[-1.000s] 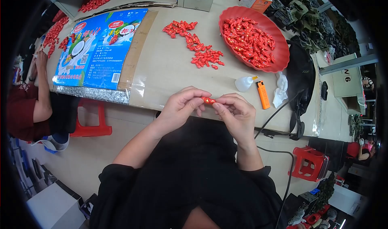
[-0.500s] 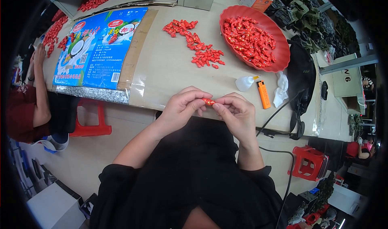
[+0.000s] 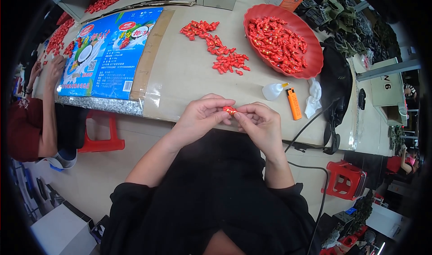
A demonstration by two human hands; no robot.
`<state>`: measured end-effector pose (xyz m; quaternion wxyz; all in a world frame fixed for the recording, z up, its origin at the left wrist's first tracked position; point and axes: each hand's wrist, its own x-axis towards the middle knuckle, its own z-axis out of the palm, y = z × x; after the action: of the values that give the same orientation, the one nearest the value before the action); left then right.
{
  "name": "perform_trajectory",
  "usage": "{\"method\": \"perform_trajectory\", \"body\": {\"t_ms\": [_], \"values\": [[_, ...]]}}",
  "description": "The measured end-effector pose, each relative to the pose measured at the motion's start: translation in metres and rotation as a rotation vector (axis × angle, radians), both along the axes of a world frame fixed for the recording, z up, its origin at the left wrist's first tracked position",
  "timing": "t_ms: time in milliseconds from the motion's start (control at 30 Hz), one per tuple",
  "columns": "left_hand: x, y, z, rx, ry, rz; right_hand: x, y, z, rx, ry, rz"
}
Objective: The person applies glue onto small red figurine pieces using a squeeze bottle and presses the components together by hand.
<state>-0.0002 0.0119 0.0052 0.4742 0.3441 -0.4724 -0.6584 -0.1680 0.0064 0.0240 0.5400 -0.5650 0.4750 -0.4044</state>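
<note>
A small shiny red piece with gold marks is pinched between the fingertips of both hands, just above the table's near edge. My left hand grips its left end between thumb and fingers. At its right end, the thumb and forefinger of my right hand close on it. Similar small red pieces lie in a loose trail on the table beyond my hands. Many more red pieces fill part of a red scalloped plastic bowl at the far right.
Right of my hands are a white squeeze bottle, an orange lighter, a crumpled white tissue and a black bag. Flattened blue printed cardboard covers the table's left. A co-worker's hand is beside it. Red stools stand below.
Both my hands have shifted slightly left and up, and the red piece has turned between my fingertips. At the left, the co-worker's arm has moved.
</note>
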Motion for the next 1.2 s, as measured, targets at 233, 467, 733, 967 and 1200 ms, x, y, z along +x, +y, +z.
{"method": "perform_trajectory", "body": {"t_ms": [233,467,733,967,1200], "values": [[-0.001,0.000,-0.002,0.086,-0.008,-0.003,0.000,-0.006,0.002,0.195,-0.163,-0.003],[-0.005,-0.001,0.003,0.159,-0.069,0.006,-0.003,-0.012,-0.005,0.292,-0.192,0.025],[-0.005,-0.003,0.000,0.157,-0.046,0.040,-0.003,-0.017,-0.009,0.318,-0.265,0.040],[-0.008,-0.003,0.002,0.111,-0.066,0.054,0.000,-0.016,-0.009,0.323,-0.278,0.018],[-0.011,-0.002,0.010,0.165,-0.246,0.046,-0.007,-0.021,-0.008,0.375,-0.324,0.041]]}}
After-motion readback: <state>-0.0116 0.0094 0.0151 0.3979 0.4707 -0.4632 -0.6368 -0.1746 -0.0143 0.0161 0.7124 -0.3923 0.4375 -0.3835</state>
